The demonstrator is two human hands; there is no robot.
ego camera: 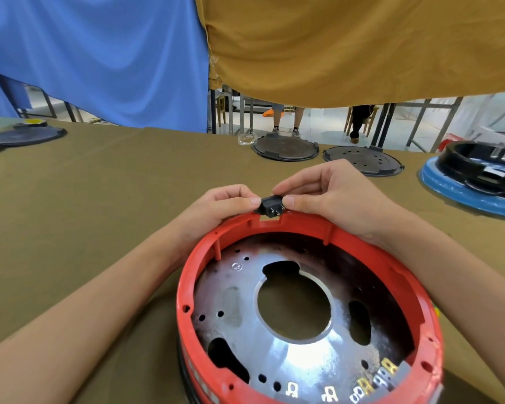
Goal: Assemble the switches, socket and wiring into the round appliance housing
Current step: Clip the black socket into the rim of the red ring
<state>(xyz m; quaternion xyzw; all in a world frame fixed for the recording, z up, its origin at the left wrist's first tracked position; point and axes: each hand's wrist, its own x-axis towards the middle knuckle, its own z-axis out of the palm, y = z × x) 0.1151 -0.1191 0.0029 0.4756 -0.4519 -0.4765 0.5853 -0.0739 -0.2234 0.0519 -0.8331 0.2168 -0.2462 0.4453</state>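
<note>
Left hand [220, 207]: I am pinching the left end of the black socket [271, 207], fingers closed on it.
Right hand [330, 196]: I am gripping the socket's right end, thumb and forefinger closed.
Socket: I am holding it at the notch in the far rim of the red housing [274, 310].
Housing: it is sitting on the olive table [99, 205], open side up, metal plate [245, 301] inside.

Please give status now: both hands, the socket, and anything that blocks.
Left hand and right hand: each grip pinches one end of black socket. Socket sits at notch in far rim of red housing, not seated. Nothing blocks the notch.
</note>
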